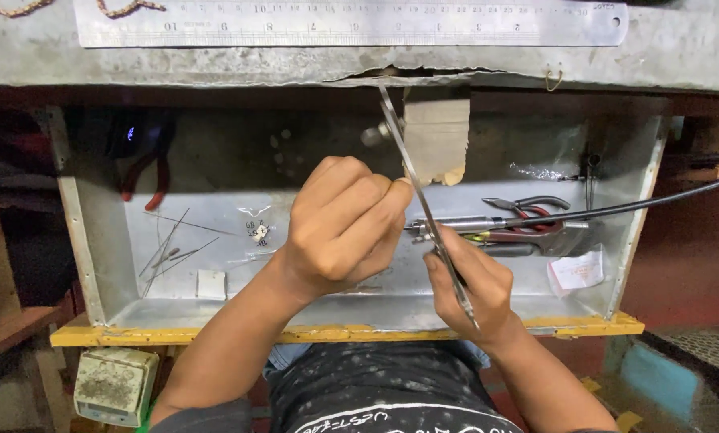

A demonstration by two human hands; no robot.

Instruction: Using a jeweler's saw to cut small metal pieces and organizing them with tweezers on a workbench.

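I judge the step in hand as working a small piece at centre frame: my left hand (pixel 345 228) is fisted tight, its grip pinching something too small to tell, while my right hand (pixel 472 289) is closed on long steel tweezers (pixel 424 204) slanting toward those fingertips. Next calls for steady tips over the metal tray (pixel 239 305).

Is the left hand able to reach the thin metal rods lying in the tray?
Probably yes: the thin metal rods lie uncovered on the tray floor, left of the left hand, with nothing between, though its fingers are closed now.
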